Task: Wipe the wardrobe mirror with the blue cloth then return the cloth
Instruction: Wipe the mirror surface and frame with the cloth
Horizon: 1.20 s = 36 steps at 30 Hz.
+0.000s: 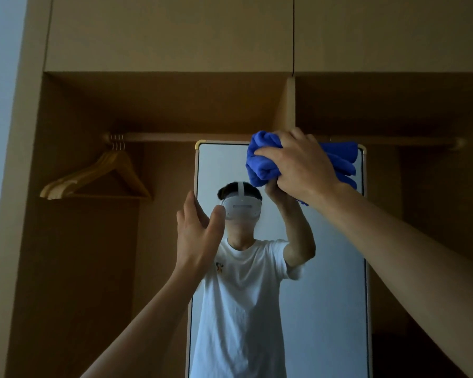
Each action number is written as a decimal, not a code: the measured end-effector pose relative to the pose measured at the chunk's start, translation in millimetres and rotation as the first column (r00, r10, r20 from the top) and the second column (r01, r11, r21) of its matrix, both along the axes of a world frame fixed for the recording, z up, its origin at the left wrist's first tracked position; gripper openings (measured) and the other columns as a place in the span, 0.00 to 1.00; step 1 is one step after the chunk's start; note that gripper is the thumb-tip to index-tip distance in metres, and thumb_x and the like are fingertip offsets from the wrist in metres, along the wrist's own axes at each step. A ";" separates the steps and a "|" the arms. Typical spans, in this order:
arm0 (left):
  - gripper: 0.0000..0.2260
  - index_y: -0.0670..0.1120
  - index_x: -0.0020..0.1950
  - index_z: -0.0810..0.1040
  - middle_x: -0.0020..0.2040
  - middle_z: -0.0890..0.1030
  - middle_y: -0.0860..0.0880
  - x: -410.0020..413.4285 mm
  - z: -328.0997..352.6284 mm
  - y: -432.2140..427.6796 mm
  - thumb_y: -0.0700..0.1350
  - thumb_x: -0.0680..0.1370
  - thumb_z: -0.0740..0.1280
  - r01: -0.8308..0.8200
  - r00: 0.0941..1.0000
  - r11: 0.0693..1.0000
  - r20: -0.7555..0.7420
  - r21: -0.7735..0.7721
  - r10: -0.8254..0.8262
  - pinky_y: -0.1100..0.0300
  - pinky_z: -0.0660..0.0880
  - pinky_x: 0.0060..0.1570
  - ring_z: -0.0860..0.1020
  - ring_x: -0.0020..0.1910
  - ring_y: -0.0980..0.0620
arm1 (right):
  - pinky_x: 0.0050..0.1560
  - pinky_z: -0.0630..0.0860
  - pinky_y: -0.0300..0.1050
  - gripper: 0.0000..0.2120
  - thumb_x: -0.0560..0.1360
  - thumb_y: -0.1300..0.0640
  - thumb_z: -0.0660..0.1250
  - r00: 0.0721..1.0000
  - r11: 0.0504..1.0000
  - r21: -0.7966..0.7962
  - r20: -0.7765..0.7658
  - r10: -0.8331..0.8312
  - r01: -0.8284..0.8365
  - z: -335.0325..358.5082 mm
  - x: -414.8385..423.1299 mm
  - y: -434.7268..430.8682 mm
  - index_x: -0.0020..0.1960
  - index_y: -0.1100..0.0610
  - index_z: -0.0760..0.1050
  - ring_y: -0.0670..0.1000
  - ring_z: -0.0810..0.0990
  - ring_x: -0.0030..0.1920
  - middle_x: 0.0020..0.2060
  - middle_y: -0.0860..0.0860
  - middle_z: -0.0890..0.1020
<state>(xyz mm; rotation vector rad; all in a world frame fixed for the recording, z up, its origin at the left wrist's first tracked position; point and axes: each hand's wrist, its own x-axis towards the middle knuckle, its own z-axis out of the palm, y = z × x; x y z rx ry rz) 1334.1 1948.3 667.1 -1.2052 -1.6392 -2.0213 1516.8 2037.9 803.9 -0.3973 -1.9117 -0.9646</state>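
At the top of the mirror, near its right corner, I see the right hand clamped round the bunched cloth, pressing it to the glass just below the rail. The left hand lies at the mirror's left edge, fingers nearly straight and thumb spread apart over the glass, curled round nothing.

My worries from here:
- The mirror looks like a narrow panel standing clear of the wardrobe back. A hard push up high could swing or rock it if the left hand lets go.
- That thumb may print fresh smears on the glass.
- The cloth is wadded, with folds trailing right, so it may skip strips or snag the corner cap.
- A sweep upward could knock knuckles on the rail.

The hangers are well apart, so no risk there.
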 end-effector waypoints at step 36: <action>0.33 0.57 0.84 0.55 0.80 0.64 0.54 10.5 -97.8 -32.5 0.55 0.83 0.68 0.046 0.998 0.997 -0.038 -0.058 -0.048 0.50 0.68 0.74 0.65 0.77 0.56 | 0.51 0.75 0.55 0.30 0.64 0.70 0.74 0.995 0.979 -0.177 -0.013 0.097 -0.098 -208.4 -7.0 -13.7 0.64 0.54 0.79 0.60 0.77 0.53 0.57 0.57 0.79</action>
